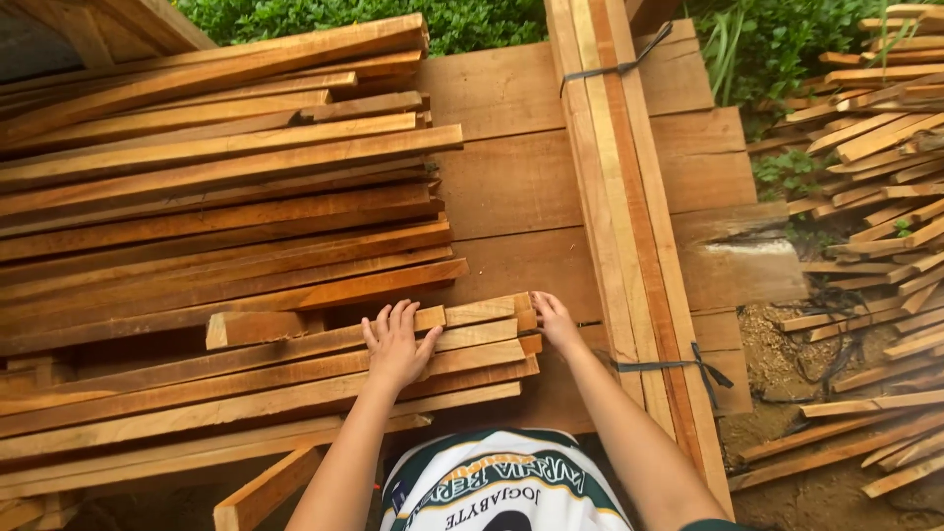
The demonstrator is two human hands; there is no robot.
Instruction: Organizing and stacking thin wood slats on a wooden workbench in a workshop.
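The left hand [396,344] lies flat on top of a small stack of thin wooden slats [324,379], palm down and fingers spread, pressing rather than gripping; nothing is closed in it. The right hand [553,320] sits at the near end of the same stack, its fingers curled against the cut ends of the slats where they meet the wide planks [511,177] beneath. Whether those fingers hook around a slat or only push on the end faces cannot be told from this view.

The slats under the hands lie roughly level, running away to the person's left, their ends nearly flush at the right hand. Just behind them rises a larger, looser pile of slats [216,187], its ends stepped and uneven. To the right, a tied bundle of long strips [629,226] lies across the planks, bound with dark straps near both ends. Further right, on bare earth, more loose slats [885,177] are heaped beside green plants [777,49].

The step in hand looks like squaring up the stack: one hand steadies it from above while the other evens the ends. The next move would call for a firm push along the slats' length, with the top hand keeping them from sliding or fanning out.
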